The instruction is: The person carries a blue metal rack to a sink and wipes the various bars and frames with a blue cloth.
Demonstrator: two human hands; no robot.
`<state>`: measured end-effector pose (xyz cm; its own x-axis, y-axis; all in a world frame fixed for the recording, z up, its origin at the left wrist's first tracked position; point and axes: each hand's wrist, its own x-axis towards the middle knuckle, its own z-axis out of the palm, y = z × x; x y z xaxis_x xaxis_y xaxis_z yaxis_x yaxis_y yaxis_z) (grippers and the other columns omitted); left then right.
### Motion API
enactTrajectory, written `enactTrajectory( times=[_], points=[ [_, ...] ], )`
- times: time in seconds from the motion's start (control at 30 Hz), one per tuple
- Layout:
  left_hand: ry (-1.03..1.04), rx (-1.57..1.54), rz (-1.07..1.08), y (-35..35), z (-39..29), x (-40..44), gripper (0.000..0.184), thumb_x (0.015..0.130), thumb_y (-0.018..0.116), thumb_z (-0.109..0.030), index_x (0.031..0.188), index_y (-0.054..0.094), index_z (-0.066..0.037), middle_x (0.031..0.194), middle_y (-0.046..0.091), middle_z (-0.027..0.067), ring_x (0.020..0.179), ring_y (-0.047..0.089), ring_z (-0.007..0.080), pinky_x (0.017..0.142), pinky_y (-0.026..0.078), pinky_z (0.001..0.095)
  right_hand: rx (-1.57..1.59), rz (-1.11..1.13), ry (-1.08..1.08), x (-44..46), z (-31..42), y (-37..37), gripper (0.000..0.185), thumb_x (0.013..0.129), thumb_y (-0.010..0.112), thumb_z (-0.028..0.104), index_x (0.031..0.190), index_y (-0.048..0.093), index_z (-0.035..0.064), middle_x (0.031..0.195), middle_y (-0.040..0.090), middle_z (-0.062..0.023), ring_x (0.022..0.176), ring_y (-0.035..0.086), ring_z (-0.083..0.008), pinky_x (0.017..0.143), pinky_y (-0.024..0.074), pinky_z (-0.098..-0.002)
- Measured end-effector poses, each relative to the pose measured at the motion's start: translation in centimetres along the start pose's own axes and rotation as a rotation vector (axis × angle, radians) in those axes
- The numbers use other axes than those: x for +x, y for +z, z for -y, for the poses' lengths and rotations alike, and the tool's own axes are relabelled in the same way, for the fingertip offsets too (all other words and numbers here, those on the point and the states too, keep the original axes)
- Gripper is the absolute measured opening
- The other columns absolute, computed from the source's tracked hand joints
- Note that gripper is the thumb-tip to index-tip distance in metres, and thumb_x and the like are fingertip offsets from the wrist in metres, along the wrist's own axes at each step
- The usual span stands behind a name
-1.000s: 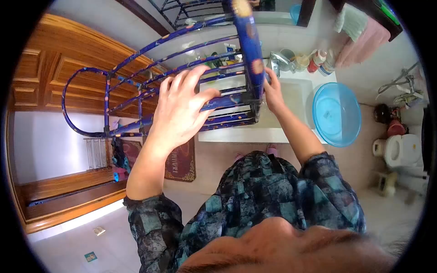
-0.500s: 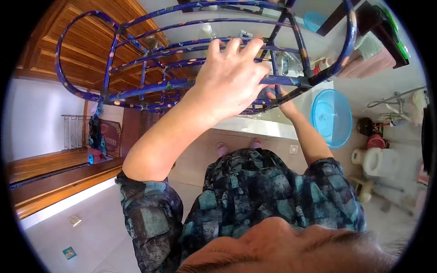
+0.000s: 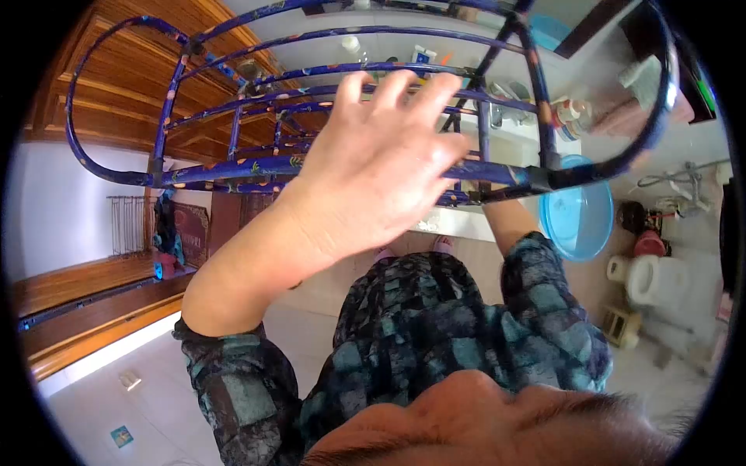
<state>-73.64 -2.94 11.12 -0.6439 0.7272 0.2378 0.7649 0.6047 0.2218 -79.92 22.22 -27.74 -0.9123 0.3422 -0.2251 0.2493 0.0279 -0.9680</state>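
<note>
A blue patterned rack of metal tubes (image 3: 249,168) stretches across the upper view, held up in front of the body, with rounded loops at both ends. My left hand (image 3: 381,159) is closed over its near long bar, the fingers curled among the bars. Beyond the near bar, my right forearm (image 3: 509,221) reaches up behind the rack's right part. The right hand itself is hidden by the bars and my left hand, so what it holds does not show.
Behind the rack are a white sink counter (image 3: 462,223), a clear bottle (image 3: 353,46) and toiletries. A blue basin (image 3: 575,217) sits right of the counter, with a toilet (image 3: 645,278) farther right. Wooden doors (image 3: 116,85) stand at left. Pink slippers (image 3: 443,245) are below.
The rack has swung from slanting to nearly level across the view and come nearer. My left hand has moved right with it. My right hand has passed out of sight behind the bars.
</note>
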Motion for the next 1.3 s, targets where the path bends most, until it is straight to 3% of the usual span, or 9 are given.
enactTrajectory(
  times=[0.2,0.3,0.67,0.8,0.93,1.1,1.3],
  points=[
    [-0.015,0.047,0.003,0.0,-0.5,0.1,0.017,0.070,0.070,-0.014,0.086,0.070,-0.009,0.131,0.049,0.0095,0.117,0.047,0.0299,0.096,0.034,0.0451,-0.434,0.064,-0.228,-0.3,0.5,2.8,0.035,0.086,0.056,0.004,0.121,0.054,0.0037,0.110,0.062,-0.0112,0.106,0.058,-0.0235,0.096,0.0430,-0.0383],
    [0.039,0.082,-0.048,0.3,0.0,-0.1,0.014,0.075,0.070,-0.021,0.084,0.072,-0.011,0.122,0.053,0.0105,0.107,0.054,0.0275,0.089,0.039,0.0466,-0.507,0.093,-0.260,-0.4,0.4,2.9,0.035,0.086,0.056,0.005,0.121,0.054,0.0039,0.110,0.062,-0.0115,0.107,0.057,-0.0239,0.096,0.0427,-0.0386],
    [0.010,0.073,-0.091,1.3,-0.6,1.5,0.011,0.077,0.069,-0.020,0.083,0.072,-0.010,0.118,0.053,0.0094,0.104,0.053,0.0273,0.087,0.040,0.0459,-0.632,0.172,-0.309,0.1,-0.3,3.3,0.037,0.084,0.056,0.005,0.121,0.054,0.0045,0.111,0.062,-0.0127,0.108,0.057,-0.0255,0.097,0.0414,-0.0399],
    [-0.003,0.064,-0.083,1.0,-0.9,1.4,0.013,0.078,0.069,-0.020,0.084,0.073,-0.010,0.118,0.053,0.0090,0.104,0.053,0.0270,0.087,0.040,0.0459,-0.698,0.236,-0.294,-0.3,-1.5,1.2,0.037,0.084,0.056,0.005,0.121,0.055,0.0047,0.111,0.062,-0.0132,0.109,0.056,-0.0260,0.098,0.0410,-0.0403],
    [-0.031,0.062,-0.038,0.9,-1.0,1.6,0.014,0.075,0.069,-0.017,0.086,0.070,-0.009,0.123,0.052,0.0085,0.109,0.050,0.0282,0.092,0.036,0.0439,-0.798,0.262,-0.172,-0.1,-7.4,-5.4,0.038,0.084,0.056,0.005,0.121,0.055,0.0049,0.111,0.062,-0.0136,0.109,0.056,-0.0266,0.098,0.0406,-0.0408],
    [-0.078,0.064,-0.010,0.7,-1.5,2.6,0.015,0.072,0.069,-0.016,0.085,0.069,-0.008,0.126,0.051,0.0080,0.112,0.049,0.0288,0.093,0.035,0.0434,-0.681,0.181,0.003,1.5,-10.1,-10.7,0.038,0.083,0.056,0.005,0.121,0.055,0.0052,0.111,0.062,-0.0142,0.110,0.056,-0.0273,0.098,0.0400,-0.0414],
    [-0.068,0.069,-0.018,1.3,-1.6,3.0,0.014,0.073,0.070,-0.018,0.085,0.070,-0.010,0.126,0.051,0.0074,0.114,0.048,0.0279,0.094,0.035,0.0437,-0.397,0.104,-0.066,3.6,-4.4,-5.8,0.039,0.083,0.057,0.005,0.121,0.055,0.0056,0.112,0.061,-0.0148,0.110,0.055,-0.0281,0.099,0.0394,-0.0421]
  ],
)
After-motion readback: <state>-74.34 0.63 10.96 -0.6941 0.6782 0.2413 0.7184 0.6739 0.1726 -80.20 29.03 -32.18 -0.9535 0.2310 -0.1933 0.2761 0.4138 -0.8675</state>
